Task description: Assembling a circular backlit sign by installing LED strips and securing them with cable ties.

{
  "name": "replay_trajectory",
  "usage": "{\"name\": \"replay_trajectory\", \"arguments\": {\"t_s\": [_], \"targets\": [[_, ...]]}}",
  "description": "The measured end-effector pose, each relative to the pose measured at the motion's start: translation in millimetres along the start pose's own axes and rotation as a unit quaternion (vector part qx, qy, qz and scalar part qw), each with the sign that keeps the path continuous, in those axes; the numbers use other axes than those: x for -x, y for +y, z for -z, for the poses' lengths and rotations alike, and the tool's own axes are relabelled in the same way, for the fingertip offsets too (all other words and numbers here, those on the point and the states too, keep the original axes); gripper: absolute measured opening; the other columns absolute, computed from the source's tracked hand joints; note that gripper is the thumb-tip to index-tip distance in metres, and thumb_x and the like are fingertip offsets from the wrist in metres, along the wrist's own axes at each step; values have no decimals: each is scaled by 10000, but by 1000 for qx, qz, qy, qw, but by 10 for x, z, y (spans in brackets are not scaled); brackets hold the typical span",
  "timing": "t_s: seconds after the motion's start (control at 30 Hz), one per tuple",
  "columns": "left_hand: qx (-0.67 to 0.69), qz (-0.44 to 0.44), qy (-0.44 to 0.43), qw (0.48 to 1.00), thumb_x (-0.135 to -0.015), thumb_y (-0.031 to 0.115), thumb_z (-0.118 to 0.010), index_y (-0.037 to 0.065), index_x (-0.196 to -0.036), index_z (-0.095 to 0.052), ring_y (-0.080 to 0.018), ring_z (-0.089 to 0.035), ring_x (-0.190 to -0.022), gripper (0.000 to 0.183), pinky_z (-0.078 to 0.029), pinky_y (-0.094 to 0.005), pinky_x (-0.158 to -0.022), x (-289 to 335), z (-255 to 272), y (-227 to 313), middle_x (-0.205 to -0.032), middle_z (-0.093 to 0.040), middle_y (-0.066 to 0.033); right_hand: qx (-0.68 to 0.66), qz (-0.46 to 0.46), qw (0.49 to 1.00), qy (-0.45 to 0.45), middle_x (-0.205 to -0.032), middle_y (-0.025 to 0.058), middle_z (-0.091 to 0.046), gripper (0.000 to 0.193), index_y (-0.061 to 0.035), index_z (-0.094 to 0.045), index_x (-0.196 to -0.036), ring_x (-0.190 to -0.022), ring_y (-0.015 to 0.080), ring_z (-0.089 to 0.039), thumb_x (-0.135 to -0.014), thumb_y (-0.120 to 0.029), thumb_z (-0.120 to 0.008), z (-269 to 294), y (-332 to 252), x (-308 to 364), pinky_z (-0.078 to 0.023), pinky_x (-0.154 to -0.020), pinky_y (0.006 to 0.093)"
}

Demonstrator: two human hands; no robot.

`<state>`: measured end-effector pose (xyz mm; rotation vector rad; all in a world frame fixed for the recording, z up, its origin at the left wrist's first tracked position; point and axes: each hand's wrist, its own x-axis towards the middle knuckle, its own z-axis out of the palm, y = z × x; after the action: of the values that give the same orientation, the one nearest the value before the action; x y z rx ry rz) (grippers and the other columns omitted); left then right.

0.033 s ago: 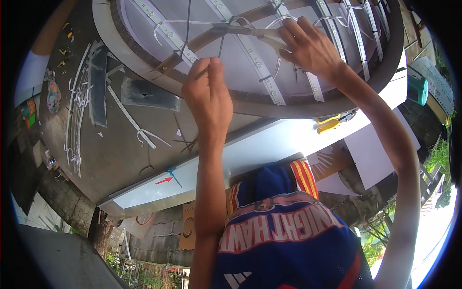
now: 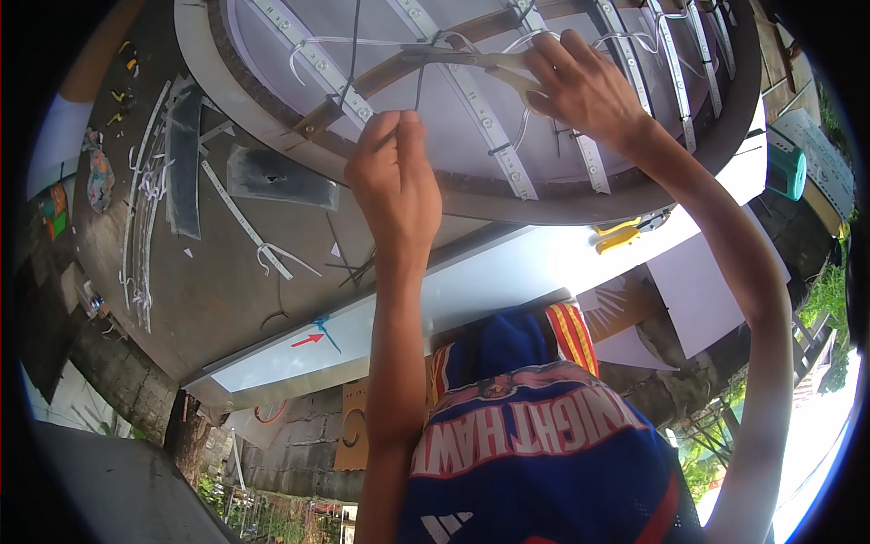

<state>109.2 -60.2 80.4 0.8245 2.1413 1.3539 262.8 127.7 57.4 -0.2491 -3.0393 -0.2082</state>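
Note:
My left hand (image 2: 396, 181) pinches the lower end of a thin black cable tie (image 2: 419, 88) in front of a large oval sign frame (image 2: 217, 91). My right hand (image 2: 589, 91) is closed round the handles of a pair of scissors (image 2: 467, 59). Their blades point left and cross near the upper part of the tie; whether they touch it I cannot tell. Inside the frame, white LED strips (image 2: 476, 109) run slantwise across a brown curved bar (image 2: 390, 72). Clear wires (image 2: 362, 41) link the strips.
On the dark table at left lie loose LED strips (image 2: 145, 190), grey plates (image 2: 272, 177) and a short strip (image 2: 236, 208). A long white panel (image 2: 435, 290) passes below the frame. Yellow-handled pliers (image 2: 618, 238) lie at its right, near white sheets (image 2: 698, 290).
My left hand has shifted very slightly right and down with the cable tie. The scissors and my right hand look unchanged.

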Motion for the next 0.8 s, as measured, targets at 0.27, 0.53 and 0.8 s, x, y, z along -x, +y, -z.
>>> {"name": "replay_trajectory", "arguments": {"t_s": [0.27, 0.53, 0.8], "targets": [[5, -16, 28, 999, -966, 147, -508, -56, -820, -586, -217, -552, -669, 263, -432, -336, -654, 111, -60, -171, -750, -605, -109, -33, -5, 999, -14, -959, 76, -479, 365, -29, -543, -992, -861, 208, -533, -721, -169, -744, 21, 8, -120, -580, -741, 313], [9, -11, 11, 1000, -975, 151, -508, -45, -817, -582, -154, -522, -662, 262, -412, -304, -631, 96, -114, -86, -727, -590, -68, -13, 41, 999, 2, -982, 84, -504, 459, -14, -555, -981, -905, 205, -555, -642, -161, -828, -112, 221, -154, -588, -742, 289], [39, -3, 21, 999, -991, 181, -504, -48, -812, -576, -123, -506, -676, 300, -403, -280, -623, 152, -105, -158, -729, -580, -70, -26, 61, 998, -4, -1002, 90, -494, 451, 8, -546, -968, -940, 199, -565, -636, -120, -824, -52, 224, -211, -592, -759, 272]]}}
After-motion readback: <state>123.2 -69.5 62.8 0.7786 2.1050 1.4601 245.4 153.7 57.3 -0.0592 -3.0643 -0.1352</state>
